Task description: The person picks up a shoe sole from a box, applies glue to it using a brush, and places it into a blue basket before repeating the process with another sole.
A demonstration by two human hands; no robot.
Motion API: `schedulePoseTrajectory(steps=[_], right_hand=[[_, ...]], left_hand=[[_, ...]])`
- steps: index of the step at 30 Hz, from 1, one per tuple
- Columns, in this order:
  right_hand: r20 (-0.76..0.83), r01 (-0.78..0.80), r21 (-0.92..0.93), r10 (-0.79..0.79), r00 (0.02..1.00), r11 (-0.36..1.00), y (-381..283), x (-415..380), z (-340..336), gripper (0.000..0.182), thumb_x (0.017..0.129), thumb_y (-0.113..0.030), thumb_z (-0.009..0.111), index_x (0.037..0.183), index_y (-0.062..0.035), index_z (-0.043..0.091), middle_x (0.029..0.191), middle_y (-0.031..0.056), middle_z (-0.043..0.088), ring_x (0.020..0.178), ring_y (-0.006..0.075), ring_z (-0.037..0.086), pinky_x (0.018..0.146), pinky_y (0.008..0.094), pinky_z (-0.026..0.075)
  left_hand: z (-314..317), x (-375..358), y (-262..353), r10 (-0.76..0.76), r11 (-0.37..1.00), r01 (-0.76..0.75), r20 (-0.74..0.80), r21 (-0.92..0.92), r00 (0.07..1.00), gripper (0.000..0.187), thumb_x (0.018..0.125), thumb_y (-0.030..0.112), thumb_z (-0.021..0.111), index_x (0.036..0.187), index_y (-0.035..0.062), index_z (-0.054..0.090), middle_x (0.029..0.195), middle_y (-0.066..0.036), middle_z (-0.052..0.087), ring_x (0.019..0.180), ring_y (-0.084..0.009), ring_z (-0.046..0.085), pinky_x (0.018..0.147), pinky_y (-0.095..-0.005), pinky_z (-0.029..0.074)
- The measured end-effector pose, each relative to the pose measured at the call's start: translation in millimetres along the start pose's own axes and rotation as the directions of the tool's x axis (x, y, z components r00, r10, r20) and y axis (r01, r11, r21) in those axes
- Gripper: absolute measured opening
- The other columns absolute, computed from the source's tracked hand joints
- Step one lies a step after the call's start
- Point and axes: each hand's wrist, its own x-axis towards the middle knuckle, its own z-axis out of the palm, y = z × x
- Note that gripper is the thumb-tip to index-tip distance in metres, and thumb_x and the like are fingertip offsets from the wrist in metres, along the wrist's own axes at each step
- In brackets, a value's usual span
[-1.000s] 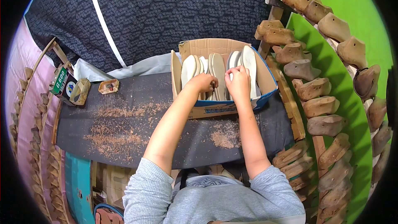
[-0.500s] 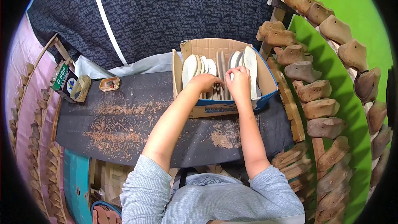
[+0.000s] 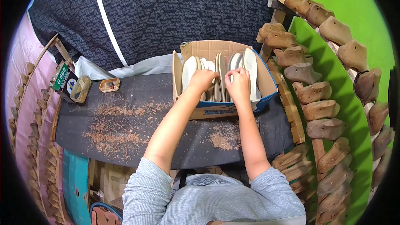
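Sorting through upright insoles in a cardboard box: both hands work inside the box, side by side. The left hand is curled, fingertips pinched on the top edge of a tan insole that stands between the two hands; the right hand is also curled, fingers bent over the edges of the pale insoles just beyond it. Whether the right fingers actually clamp one cannot be told. More insoles lean to the outside of the left hand. Shavings lie on the dark mat nearer the body. Judged good practice: fan the stack apart with one hand, lift a single insole straight up by its edge, and keep the neighbours from toppling.
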Motion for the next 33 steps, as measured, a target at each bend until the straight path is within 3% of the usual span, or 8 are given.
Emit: schedulePoseTrajectory(steps=[4,10,12,14,19,24,29,33], right_hand=[[-0.01,0.017,0.01,-0.017,1.0,1.0,1,0,2,0.009,0.074,-0.015,0.062,0.075,-0.0063,0.065,0.086,0.0105,0.057,0.089,0.0283,0.052,0.08,0.0398,0.043],[-0.035,0.031,0.178,-0.026,0.999,0.983,2,3,3,0.019,0.082,-0.022,0.059,0.085,-0.0034,0.064,0.082,0.013,0.06,0.083,0.0307,0.055,0.077,0.0392,0.044],[0.005,0.022,0.291,-0.024,1.0,0.956,2,6,5,0.024,0.085,-0.025,0.058,0.09,-0.0026,0.065,0.084,0.0141,0.062,0.083,0.0306,0.057,0.077,0.0378,0.045],[0.328,-0.318,0.646,0.124,0.937,0.694,4,7,3,0.033,0.088,-0.031,0.056,0.101,-0.0013,0.063,0.092,0.0164,0.064,0.088,0.0275,0.06,0.078,0.0335,0.046],[0.485,-0.331,0.717,-0.098,0.869,0.613,2,4,-10,0.066,0.083,-0.04,0.06,0.13,0.002,0.04,0.118,0.0163,0.052,0.092,0.0168,0.057,0.078,0.0279,0.046],[0.599,-0.544,0.74,-0.021,0.8,0.396,-17,3,-24,0.061,0.082,-0.033,0.062,0.128,0.0012,0.039,0.111,0.0114,0.054,0.09,0.0134,0.055,0.076,0.0259,0.045],[0.55,-0.552,0.814,0.065,0.832,0.178,-12,1,-1,0.029,0.088,-0.016,0.052,0.114,-0.0037,0.051,0.098,0.0019,0.059,0.088,0.0117,0.057,0.068,0.0248,0.043],[0.57,-0.578,0.808,0.098,0.816,0.113,-9,3,1,0.024,0.091,-0.015,0.048,0.112,-0.005,0.054,0.103,0.0038,0.061,0.087,0.0149,0.06,0.071,0.0271,0.043]], left_hand=[[-5,-6,8,-0.031,1.0,0.031,-0.351,-0.007,0.936,0.015,0.074,0.007,0.055,0.085,0.0143,0.062,0.077,-0.006,0.065,0.075,-0.0242,0.064,0.069,-0.0386,0.045],[-17,-16,22,-0.047,0.999,0.041,-0.49,-0.023,0.871,0.011,0.077,0.01,0.054,0.087,0.0128,0.057,0.078,-0.006,0.061,0.081,-0.0238,0.06,0.068,-0.0382,0.042],[-20,-19,23,-0.019,0.996,-0.047,-0.663,-0.081,0.748,0.019,0.07,0.005,0.063,0.087,0.0091,0.058,0.078,-0.01,0.061,0.079,-0.0292,0.06,0.066,-0.0402,0.045],[-23,-21,21,-0.037,0.995,-0.032,-0.657,-0.093,0.753,0.021,0.071,0.004,0.061,0.091,0.0097,0.058,0.081,-0.01,0.061,0.082,-0.0285,0.059,0.07,-0.0396,0.045],[-26,-24,20,-0.016,1.0,0.008,-0.693,-0.015,0.721,0.02,0.075,0.01,0.054,0.094,0.0122,0.06,0.084,-0.006,0.061,0.086,-0.0222,0.058,0.071,-0.0357,0.043],[-28,-21,22,0.048,0.996,-0.085,-0.748,-0.011,0.662,0.029,0.074,0.01,0.055,0.103,0.0128,0.061,0.088,-0.004,0.063,0.084,-0.0213,0.058,0.074,-0.035,0.042],[-29,-21,27,0.08,0.984,-0.166,-0.66,-0.069,0.747,0.053,0.073,0.009,0.062,0.123,0.0249,0.053,0.081,-0.001,0.064,0.083,-0.0201,0.058,0.075,-0.0345,0.043],[-32,-24,27,-0.016,0.962,-0.16,-0.628,-0.223,0.778,0.059,0.076,0.009,0.062,0.13,0.0274,0.046,0.084,0.002,0.067,0.081,-0.0196,0.057,0.078,-0.0343,0.043]])
